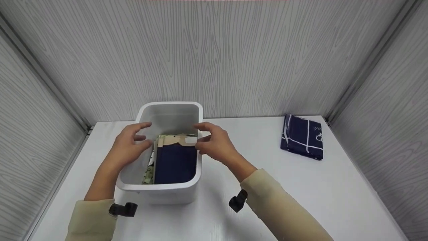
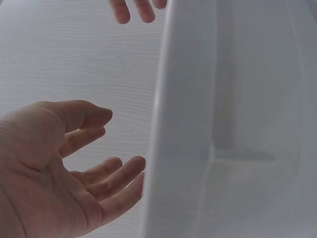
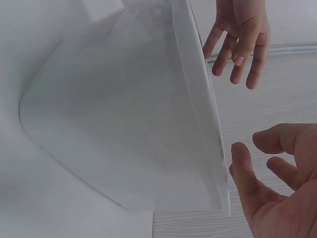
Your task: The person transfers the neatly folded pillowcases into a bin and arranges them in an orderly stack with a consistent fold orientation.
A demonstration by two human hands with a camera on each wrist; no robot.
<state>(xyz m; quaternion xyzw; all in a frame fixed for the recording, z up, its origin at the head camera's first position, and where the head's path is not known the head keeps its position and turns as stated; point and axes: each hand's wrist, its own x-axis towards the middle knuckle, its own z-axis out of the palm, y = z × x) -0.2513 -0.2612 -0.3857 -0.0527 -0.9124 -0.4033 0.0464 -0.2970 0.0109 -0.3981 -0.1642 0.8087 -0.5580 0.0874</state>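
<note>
A white plastic bin (image 1: 160, 187) stands on the table, with folded cloths inside. On top lies a navy cloth (image 1: 176, 164) with a beige band; a green patterned cloth (image 1: 148, 174) shows along its left side. My left hand (image 1: 128, 144) hovers above the bin's left rim, fingers spread and holding nothing. Over the right rim hovers my right hand (image 1: 214, 140), its fingers loosely bent with nothing between them. Both wrist views show the bin wall beside the hands, the left hand (image 2: 74, 173) and the right hand (image 3: 277, 183) each with gaps between thumb and fingers.
At the table's back right lies a folded navy cloth (image 1: 302, 137) with white lines. Grey wood-grain panels (image 1: 214, 60) enclose the white table (image 1: 254, 180) at the back and both sides. Small black cameras (image 1: 123, 209) are strapped at the sleeves.
</note>
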